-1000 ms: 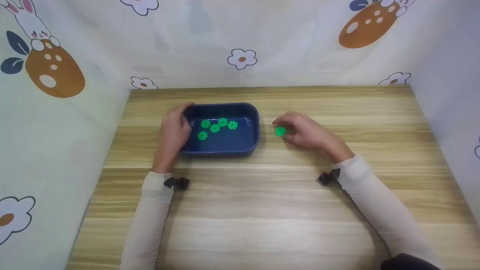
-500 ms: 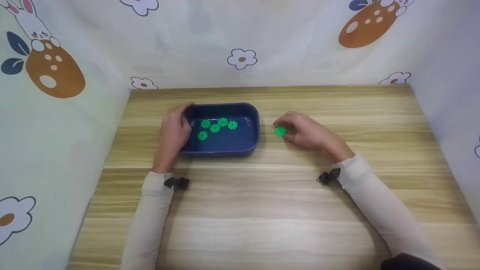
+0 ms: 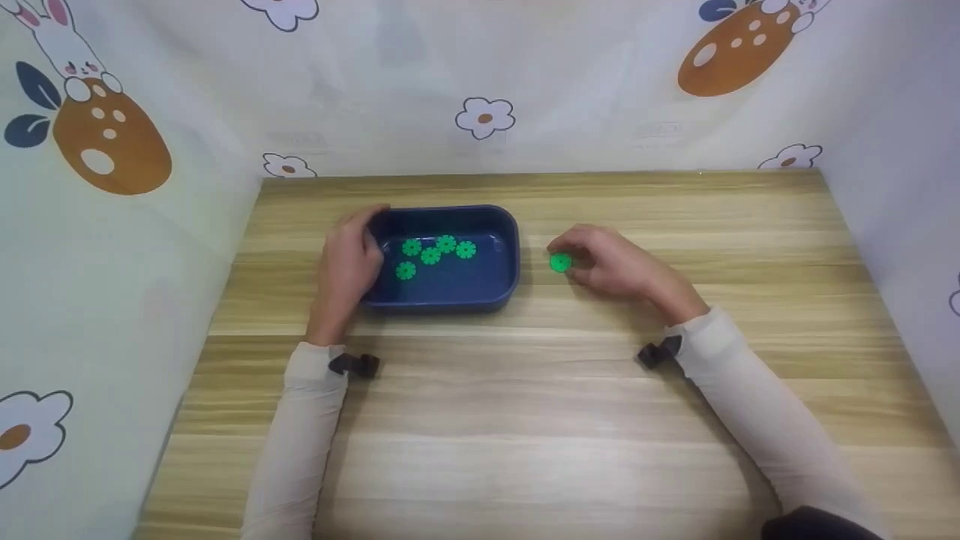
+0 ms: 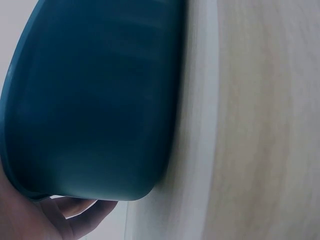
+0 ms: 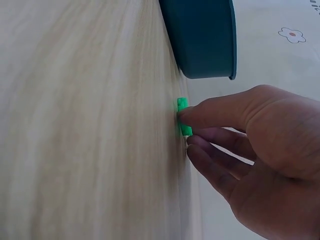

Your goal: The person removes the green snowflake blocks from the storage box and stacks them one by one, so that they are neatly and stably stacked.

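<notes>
A dark blue plastic box (image 3: 450,307) stands on the table, with several green notched snowflake discs (image 3: 430,256) lying flat inside it. My left hand (image 3: 347,259) grips the box's left end, fingers over the far corner and thumb at the rim. In the left wrist view the fingers (image 4: 90,217) curl under the end of the box wall. To the right of the box, my right hand (image 3: 611,259) holds a green disc (image 3: 560,262) between thumb and fingers, at the tabletop. Seen from the right wrist, this green piece (image 5: 184,115) looks thick, and the thumb partly covers it.
The wood-grain table (image 3: 480,420) ends at a back wall covered with printed cloth (image 3: 570,90). More cloth hangs along the left and right sides. A black wrist camera mount (image 3: 356,365) sits on the left sleeve, and a similar mount (image 3: 660,352) on the right.
</notes>
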A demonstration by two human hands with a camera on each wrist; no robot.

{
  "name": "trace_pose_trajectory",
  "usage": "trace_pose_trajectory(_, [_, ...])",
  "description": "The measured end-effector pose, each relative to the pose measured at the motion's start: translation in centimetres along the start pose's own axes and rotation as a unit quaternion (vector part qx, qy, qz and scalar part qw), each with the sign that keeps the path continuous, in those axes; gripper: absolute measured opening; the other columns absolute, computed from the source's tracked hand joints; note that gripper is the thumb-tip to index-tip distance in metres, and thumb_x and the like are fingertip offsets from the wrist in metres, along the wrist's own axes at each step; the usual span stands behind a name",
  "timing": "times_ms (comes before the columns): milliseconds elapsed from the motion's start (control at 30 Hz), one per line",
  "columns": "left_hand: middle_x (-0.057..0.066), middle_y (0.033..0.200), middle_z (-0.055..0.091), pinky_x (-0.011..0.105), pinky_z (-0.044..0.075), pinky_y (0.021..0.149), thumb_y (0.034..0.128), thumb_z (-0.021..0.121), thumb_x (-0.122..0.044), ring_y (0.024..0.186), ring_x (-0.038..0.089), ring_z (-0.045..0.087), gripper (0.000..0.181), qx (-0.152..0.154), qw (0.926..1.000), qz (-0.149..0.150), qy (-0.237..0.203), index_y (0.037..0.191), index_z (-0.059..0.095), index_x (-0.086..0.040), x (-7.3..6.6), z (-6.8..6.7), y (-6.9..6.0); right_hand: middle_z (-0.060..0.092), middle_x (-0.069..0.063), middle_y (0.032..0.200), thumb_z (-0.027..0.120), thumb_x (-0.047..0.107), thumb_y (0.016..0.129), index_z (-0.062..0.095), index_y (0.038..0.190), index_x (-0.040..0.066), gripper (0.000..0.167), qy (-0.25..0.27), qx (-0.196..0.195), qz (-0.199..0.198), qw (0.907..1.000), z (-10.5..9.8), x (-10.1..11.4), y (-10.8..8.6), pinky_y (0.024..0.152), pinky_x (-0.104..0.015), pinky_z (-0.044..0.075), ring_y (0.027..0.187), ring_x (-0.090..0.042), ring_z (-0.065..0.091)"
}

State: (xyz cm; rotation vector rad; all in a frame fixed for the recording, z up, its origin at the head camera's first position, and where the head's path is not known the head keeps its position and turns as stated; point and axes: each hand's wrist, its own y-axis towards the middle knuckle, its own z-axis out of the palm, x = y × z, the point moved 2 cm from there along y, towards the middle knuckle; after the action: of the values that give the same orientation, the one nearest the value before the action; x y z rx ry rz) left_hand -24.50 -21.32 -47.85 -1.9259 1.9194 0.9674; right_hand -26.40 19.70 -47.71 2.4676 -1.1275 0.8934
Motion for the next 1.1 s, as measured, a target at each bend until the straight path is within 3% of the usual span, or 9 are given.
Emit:
trace_pose_trajectory(533, [0.019,0.143,0.069,0.056,0.052,0.113,0.1022,0.047,0.002,0.135,0.037,0.065,0.05,0.004,1.0,-0.003,-0.003,0.142,0.071,-0.016,-0.1,0.1,0.0,0.076,-0.013,0.131,0.075,0.003,0.095,0.072,0.135,0.003,0.04,-0.001,0.0,-0.013,0.9999,-0.1,0.1,-0.1,0.113,-0.051,0.053,0.125,-0.031,0.07])
trace_pose_trajectory(733, [0.019,0.144,0.069,0.057,0.051,0.115,0.1014,0.047,0.002,0.136,0.038,0.064,0.051,0.008,1.0,-0.001,-0.002,0.143,0.07,-0.016,0.0,0.0,0.1,0.073,-0.011,0.132,0.08,0.013,0.097,0.071,0.138,0.006,0.043,0.001,0.003,-0.004,1.0,0.0,0.2,0.1,0.113,-0.05,0.052,0.125,-0.029,0.068])
trace_pose_trajectory(967, [0.017,0.147,0.068,0.056,0.049,0.118,0.1034,0.047,0.001,0.138,0.036,0.063,0.05,0.011,0.9999,-0.006,-0.006,0.144,0.07,-0.016,0.1,-0.1,0.1,0.069,-0.009,0.147,0.076,0.026,0.101,0.066,0.145,0.008,0.048,0.001,-0.04,-0.035,0.9986,0.2,1.4,0.6,0.12,-0.053,0.046,0.14,-0.031,0.062])
trace_pose_trajectory(1100, [0.017,0.146,0.068,0.056,0.049,0.117,0.1035,0.047,0.001,0.138,0.036,0.062,0.05,0.011,0.9999,-0.006,-0.011,0.144,0.069,-0.016,0.0,0.1,0.1,0.069,-0.011,0.146,0.074,0.025,0.102,0.066,0.144,0.006,0.047,0.003,-0.07,-0.051,0.9963,0.4,2.4,0.9,0.117,-0.052,0.05,0.139,-0.031,0.062])
